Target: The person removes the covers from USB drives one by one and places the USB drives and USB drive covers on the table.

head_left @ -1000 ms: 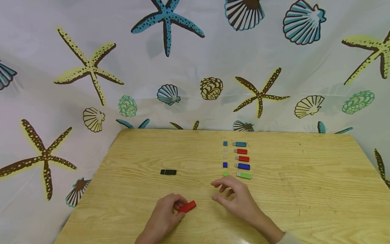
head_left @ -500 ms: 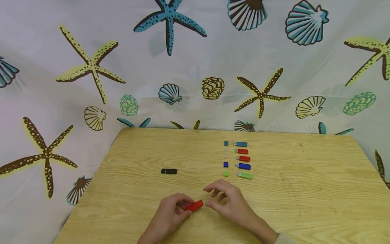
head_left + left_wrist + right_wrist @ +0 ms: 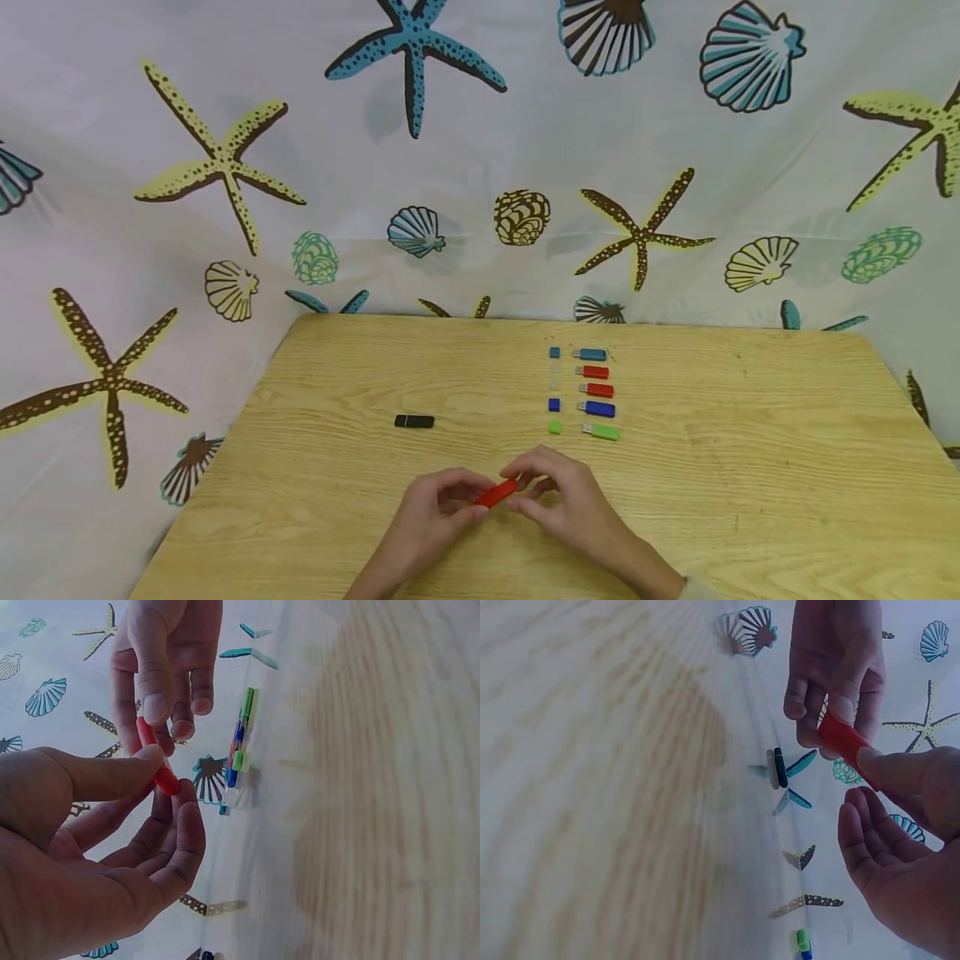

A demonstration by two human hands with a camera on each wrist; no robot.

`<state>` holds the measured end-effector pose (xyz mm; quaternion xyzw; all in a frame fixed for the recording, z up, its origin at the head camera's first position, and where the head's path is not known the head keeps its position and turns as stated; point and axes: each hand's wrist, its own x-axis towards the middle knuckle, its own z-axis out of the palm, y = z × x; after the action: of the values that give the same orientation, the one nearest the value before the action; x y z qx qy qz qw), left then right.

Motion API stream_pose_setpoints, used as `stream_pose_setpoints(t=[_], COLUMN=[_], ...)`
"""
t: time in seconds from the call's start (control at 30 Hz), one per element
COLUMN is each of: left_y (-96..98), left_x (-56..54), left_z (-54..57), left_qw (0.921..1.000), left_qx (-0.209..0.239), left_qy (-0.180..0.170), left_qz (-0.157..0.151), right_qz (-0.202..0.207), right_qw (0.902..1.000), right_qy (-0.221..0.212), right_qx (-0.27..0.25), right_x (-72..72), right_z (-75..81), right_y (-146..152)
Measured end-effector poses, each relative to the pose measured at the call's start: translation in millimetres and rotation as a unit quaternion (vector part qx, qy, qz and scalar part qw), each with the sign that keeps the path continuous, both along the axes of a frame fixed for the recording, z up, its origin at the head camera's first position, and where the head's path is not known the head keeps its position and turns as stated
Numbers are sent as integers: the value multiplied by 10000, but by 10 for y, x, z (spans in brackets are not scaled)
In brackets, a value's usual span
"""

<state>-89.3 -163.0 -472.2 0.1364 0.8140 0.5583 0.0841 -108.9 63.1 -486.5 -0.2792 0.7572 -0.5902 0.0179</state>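
Observation:
A red USB stick [image 3: 497, 493], held up off the table, spans the gap between the two hands in the head view. My left hand [image 3: 435, 510] pinches its near end between thumb and fingers. At the opposite end my right hand [image 3: 567, 497] holds it with thumb and index finger. In the left wrist view the red stick [image 3: 159, 761] runs from the left thumb up to the right thumb. The right wrist view shows the right thumb lying on the red stick [image 3: 845, 742], its other fingers loosely bent.
A black capped USB stick [image 3: 414, 422] lies left of centre on the wooden table [image 3: 750, 467]. Beyond the right hand, several uncapped sticks form a column, the green stick [image 3: 602, 432] nearest, with caps such as the blue cap [image 3: 554, 405] beside them. A patterned cloth [image 3: 465, 167] hangs behind.
My left hand has carried the red USB stick right and slightly up in view. My right hand has moved left, and its fingers have come onto the stick's far end.

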Motion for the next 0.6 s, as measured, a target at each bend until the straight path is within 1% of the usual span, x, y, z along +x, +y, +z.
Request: stream_pose_setpoints(t=[0.13,0.27,0.4,0.47,0.6], left_y=[48,91,150,187,266], left_x=[-35,-60,-90,-109,-142], left_z=[-6,-21,-25,-14,1], left_qw=[9995,9991,9987,9990,9999], left_qx=[212,316,394,320,5], left_qy=[-182,-227,-188,-152,-12], left_qz=[-116,-186,-267,-265,-166], right_qz=[-108,-162,-241,-296,-397], right_qw=[9999,9998,9997,9995,9990], right_qy=[43,39,20,36,111], right_qx=[-32,-50,-100,-135,-165], right_x=[-2,-13,-25,-33,-40], right_z=[-8,-24,-23,-22,-17], right_y=[40,97,166,198,255])
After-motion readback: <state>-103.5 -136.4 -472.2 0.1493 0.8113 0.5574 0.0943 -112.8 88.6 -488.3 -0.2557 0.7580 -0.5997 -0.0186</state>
